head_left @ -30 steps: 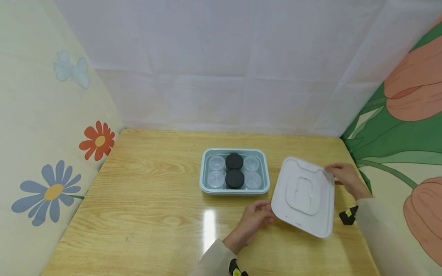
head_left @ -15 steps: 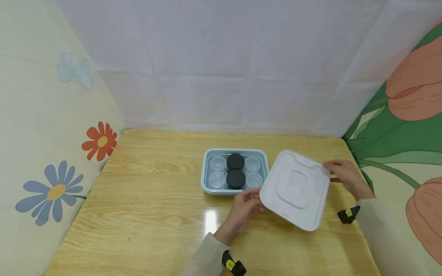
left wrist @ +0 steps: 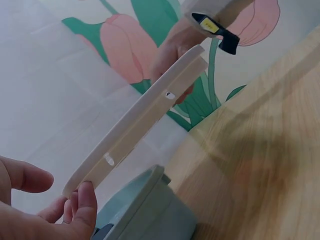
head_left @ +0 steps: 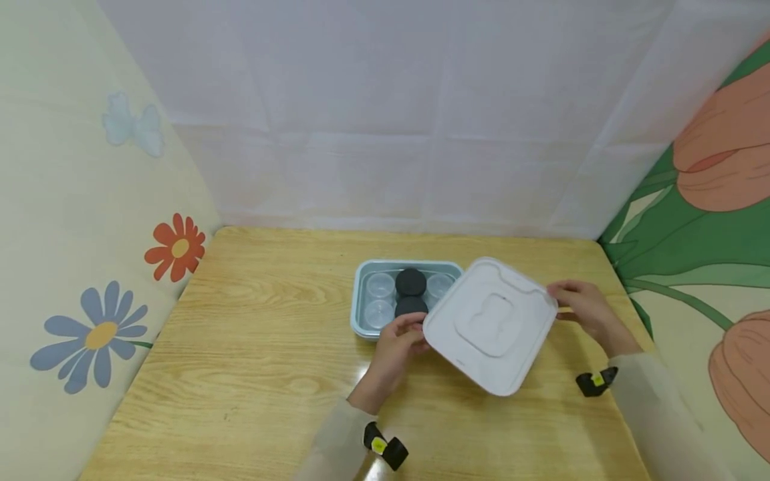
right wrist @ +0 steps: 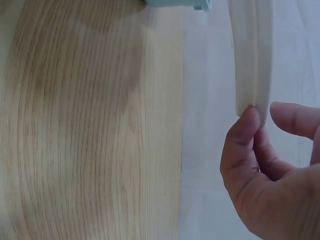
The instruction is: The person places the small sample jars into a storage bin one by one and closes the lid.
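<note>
Both hands hold a white rounded-square lid [head_left: 490,327] tilted above the table, its far-left part overlapping a light blue-green bin [head_left: 356,310]. My left hand [head_left: 390,354] grips the lid's left corner; in the left wrist view its fingertips [left wrist: 86,197] curl under the edge and the thumb stands off it. At the opposite corner my right hand [head_left: 586,312] holds the lid with curled fingers [right wrist: 245,127]. Inside the bin stand clear round cups [head_left: 380,286] and two black round tops [head_left: 411,282] in rows. The lid hides the bin's front right corner.
The wooden table [head_left: 265,321] carries the bin near its middle. A white cloth wall [head_left: 361,133] rises behind it, with flower-printed panels [head_left: 99,334] at the left and right sides. Each wrist wears a black band [head_left: 385,446].
The lid has moved left and slightly up with both hands, turning a little, and now covers part of the bin in the head view. The bin stays put.
</note>
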`<state>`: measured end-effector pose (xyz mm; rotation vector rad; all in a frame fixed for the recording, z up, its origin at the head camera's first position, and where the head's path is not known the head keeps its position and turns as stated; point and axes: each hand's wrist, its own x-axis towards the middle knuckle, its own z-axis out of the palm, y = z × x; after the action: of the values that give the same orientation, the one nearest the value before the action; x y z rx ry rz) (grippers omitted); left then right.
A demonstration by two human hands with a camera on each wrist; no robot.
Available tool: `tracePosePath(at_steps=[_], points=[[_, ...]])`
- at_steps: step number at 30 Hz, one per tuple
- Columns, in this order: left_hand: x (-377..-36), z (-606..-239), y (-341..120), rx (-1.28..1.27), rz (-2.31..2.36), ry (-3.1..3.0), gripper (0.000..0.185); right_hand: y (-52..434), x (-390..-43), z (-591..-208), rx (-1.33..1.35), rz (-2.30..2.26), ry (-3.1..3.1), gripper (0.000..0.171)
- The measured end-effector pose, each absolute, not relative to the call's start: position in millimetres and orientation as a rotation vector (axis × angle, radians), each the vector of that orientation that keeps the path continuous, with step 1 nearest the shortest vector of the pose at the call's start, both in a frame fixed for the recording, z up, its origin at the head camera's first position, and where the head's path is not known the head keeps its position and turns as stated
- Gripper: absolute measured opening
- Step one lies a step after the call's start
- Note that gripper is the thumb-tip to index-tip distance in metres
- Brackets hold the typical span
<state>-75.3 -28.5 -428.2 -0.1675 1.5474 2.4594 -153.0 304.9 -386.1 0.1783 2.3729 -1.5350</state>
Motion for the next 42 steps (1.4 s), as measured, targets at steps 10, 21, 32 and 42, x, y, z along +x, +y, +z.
tracePosePath(at_steps=[10,21,32,42], points=[[-83,-427,-54,-0.227,2.517,1.573,0.036,288,-144,-387,0.138,-1.662,2.276,0.020],[-86,-426,-83,-0.310,2.468,1.757,0.039,269,-133,-385,-0.017,-1.869,2.119,0.012],[-87,-422,-98,-0.314,2.565,1.699,0.024,256,-129,-389,-0.211,-2.052,2.002,0.015],[-88,-418,-109,-0.174,2.664,1.621,0.029,254,-130,-387,-0.392,-2.119,1.918,0.019]])
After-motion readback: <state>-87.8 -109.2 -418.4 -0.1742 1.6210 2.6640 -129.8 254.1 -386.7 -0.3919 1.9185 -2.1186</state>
